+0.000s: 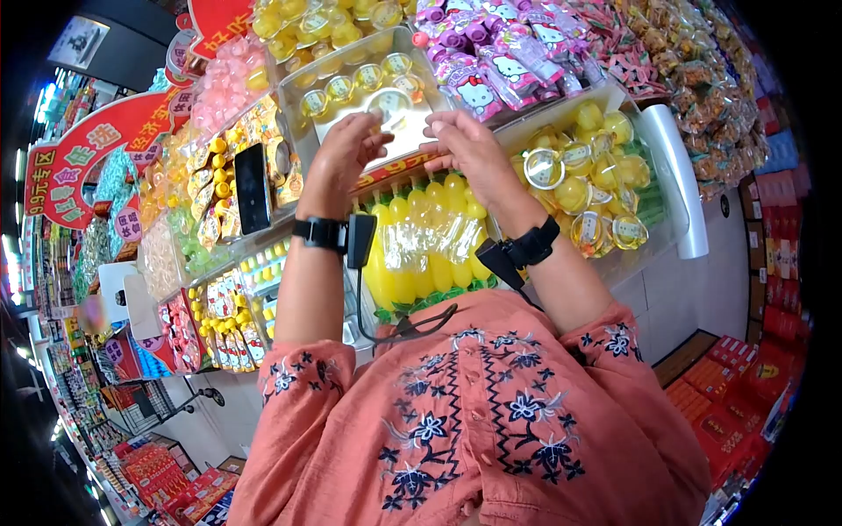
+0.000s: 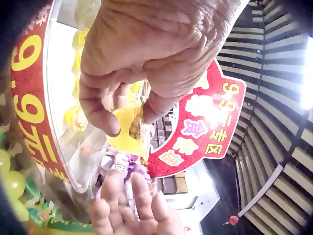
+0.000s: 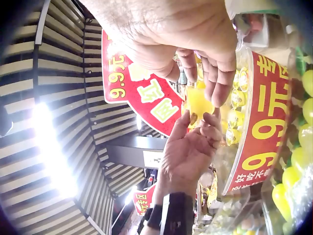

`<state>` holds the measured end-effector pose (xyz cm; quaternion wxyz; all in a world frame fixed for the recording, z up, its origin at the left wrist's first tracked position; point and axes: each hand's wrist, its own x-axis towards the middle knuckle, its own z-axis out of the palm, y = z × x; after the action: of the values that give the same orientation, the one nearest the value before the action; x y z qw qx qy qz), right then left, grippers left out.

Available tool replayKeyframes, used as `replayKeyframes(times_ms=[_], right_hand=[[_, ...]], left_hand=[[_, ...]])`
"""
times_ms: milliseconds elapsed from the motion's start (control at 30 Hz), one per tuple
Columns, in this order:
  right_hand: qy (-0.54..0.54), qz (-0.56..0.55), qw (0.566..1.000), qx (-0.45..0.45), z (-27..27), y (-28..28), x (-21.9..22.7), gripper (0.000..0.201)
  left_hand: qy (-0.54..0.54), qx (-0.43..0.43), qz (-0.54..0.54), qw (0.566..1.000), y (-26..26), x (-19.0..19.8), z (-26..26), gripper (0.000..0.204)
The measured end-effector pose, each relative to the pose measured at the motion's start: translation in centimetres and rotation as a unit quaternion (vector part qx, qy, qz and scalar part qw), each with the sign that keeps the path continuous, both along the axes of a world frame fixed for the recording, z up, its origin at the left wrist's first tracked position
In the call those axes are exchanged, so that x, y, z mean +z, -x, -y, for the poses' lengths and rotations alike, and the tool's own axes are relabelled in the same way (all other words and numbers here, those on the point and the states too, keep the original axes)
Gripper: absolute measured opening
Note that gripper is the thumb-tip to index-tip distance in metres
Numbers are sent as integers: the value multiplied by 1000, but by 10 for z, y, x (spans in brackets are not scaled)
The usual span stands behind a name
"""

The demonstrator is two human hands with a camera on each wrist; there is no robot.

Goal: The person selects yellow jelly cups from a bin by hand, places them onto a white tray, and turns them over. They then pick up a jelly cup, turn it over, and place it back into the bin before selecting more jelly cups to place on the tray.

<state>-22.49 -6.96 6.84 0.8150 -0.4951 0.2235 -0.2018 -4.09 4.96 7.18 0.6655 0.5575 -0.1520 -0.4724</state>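
Pinching one yellow jelly cup (image 2: 128,131) between left hand (image 1: 338,158) and right hand (image 1: 474,149) fingers above the clear bin (image 1: 294,83) at upper centre, several cups shelved, bin mostly unfilled.

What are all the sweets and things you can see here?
Jelly cup: one, yellow, pinched over the clear bin.
Clear bin: one, holds a row of yellow cups.
Jelly bottles: many, yellow, bin below the hands.
Round jellies: many, yellow, bin at right.
Cat-print packets: many, purple, top shelf.
Phone: one, black, lying on sweets at left.
Left hand: pinches the cup.
Right hand: touches the cup.
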Motion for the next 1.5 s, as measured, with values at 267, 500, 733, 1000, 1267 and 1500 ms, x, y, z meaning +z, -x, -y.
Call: replayKeyframes(times_ms=[267, 500, 733, 1000, 1267, 1500], right_hand=[[-1, -34, 999, 13, -1, 14, -4, 33], [-10, -52, 998, 15, 5, 21, -2, 31], [-17, -61, 998, 23, 7, 24, -7, 31], [-23, -64, 997, 36, 4, 24, -7, 28], [-15, -63, 997, 49, 1, 30, -3, 29], [24, -76, 996, 42, 3, 46, 7, 27]], left_hand=[[-169, 19, 37, 985, -94, -47, 56, 26], [-205, 47, -15, 977, -121, -97, 76, 24], [-185, 75, -38, 979, -115, -107, 81, 22], [-200, 63, -34, 977, -119, -125, 81, 19], [-199, 53, -30, 978, -115, -125, 86, 20], [-195, 45, 63, 978, -114, -110, 75, 35]])
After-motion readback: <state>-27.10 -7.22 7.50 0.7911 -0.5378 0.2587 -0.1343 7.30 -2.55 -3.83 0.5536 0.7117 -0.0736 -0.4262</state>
